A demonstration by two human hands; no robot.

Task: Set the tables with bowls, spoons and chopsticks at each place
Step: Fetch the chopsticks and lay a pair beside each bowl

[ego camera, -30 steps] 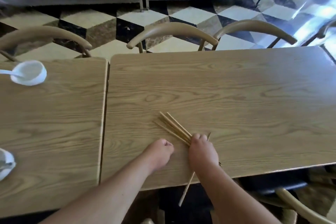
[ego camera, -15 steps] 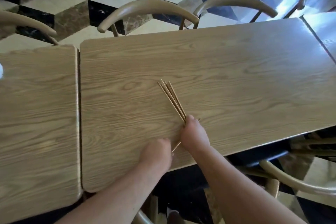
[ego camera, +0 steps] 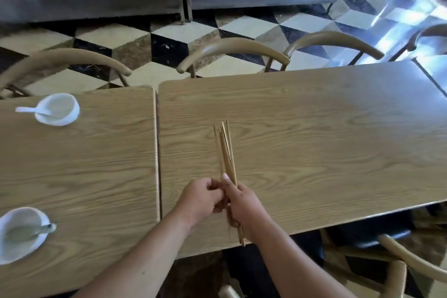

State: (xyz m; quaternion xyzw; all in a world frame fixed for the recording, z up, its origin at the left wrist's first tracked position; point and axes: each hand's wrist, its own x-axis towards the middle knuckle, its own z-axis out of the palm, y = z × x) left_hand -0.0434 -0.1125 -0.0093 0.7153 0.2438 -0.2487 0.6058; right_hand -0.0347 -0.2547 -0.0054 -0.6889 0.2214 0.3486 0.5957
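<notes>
Two wood tables butted side by side on a checkered floor, chairs [ego camera: 232, 52] tucked in on the far side. Right table [ego camera: 314, 128] has no bowl, spoon or laid pair on it.

Chopsticks [ego camera: 226, 150]: a loose bundle, tips fanned toward the far edge, butt ends sticking out past the near edge below the wrist. Can't tell whether the tips touch the tabletop or sit just above it.

Right hand [ego camera: 242, 203] is closed around the bundle's lower half. Left hand [ego camera: 203, 198] is curled right against it, fingertips at the sticks, apparently pinching some out; exact hold hidden.

Step, as I read it: peel one pair off the bundle. Doing it well: keep the right hand firm enough that the rest don't slide, pull exactly two with the left, even up the tips, then lay them parallel at a seat.

Left table [ego camera: 84, 176]: far bowl [ego camera: 58, 109] and near bowl [ego camera: 18, 234], each with a spoon, no chopsticks visible beside either.
</notes>
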